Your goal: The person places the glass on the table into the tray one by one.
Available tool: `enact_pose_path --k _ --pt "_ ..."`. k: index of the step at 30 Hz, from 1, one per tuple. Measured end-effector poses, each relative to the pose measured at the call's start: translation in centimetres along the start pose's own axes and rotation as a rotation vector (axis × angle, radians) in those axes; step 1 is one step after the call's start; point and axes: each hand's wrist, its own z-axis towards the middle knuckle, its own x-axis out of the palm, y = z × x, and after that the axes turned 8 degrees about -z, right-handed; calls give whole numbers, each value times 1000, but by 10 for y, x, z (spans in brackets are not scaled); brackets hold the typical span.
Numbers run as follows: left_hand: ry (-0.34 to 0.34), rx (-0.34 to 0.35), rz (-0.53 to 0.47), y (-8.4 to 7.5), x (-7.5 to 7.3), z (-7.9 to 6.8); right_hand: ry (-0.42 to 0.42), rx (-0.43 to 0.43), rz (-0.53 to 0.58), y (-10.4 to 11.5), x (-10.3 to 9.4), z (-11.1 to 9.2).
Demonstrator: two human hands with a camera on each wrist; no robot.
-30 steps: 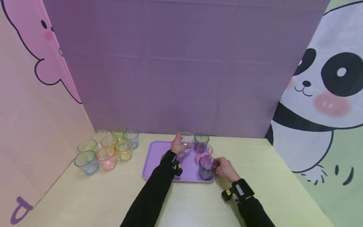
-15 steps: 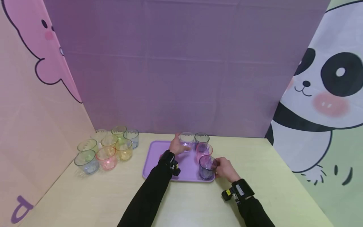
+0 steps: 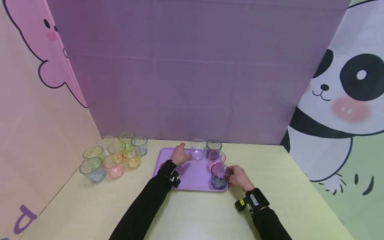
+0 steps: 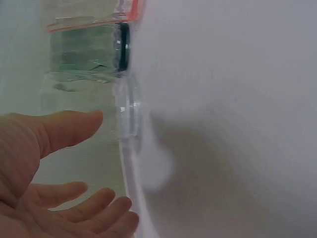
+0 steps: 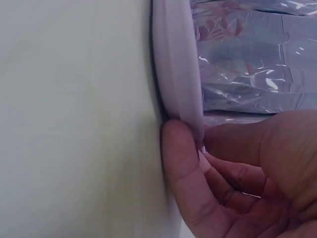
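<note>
Head view: looks down on a pale table (image 3: 198,216) bearing a purple tray (image 3: 187,175) at its middle, near the far wall (image 3: 192,83). Shows four upright glasses on the tray's right half: at the back a clear glass (image 3: 198,150) and a dark glass (image 3: 214,146), then a pink glass (image 3: 216,158), then a blue glass (image 3: 220,176) at the near right corner. Holds the left hand (image 3: 180,156) wide above the tray, just left of the clear glass. Has the right hand (image 3: 239,177) at the tray's right edge, just beside the blue glass. Shows eight more glasses (image 3: 114,170) clustered left of the tray, on the table. Wears black sleeves (image 3: 141,206). Includes a cartoon panda (image 3: 342,83) on the right wall.

Left wrist view, turned sideways: shows the left hand from the palm side, with the thumb well apart from loosely bent fingers. Places the thumb in front of the clear glass, with contact impossible to tell. Shows the dark glass next in the row, greenish here.

Right wrist view: pinches the tray's rim between right thumb and forefinger. Shows the blue glass near the thumb.
</note>
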Motion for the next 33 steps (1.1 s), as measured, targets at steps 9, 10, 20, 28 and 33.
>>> enact_pose_path --k 9,10,20,28,33 --pt "17 68 -4 3 -22 -18 3 -7 7 0 -1 1" --pt "9 79 1 4 -24 -20 3 -7 10 0 -1 1" --pt "-96 123 62 18 -60 -44 13 12 18 1 0 0" --pt "-168 160 114 33 -80 -58 12 18 21 1 0 -1" --pt "-235 197 160 33 -97 -63 8 17 17 0 1 0"
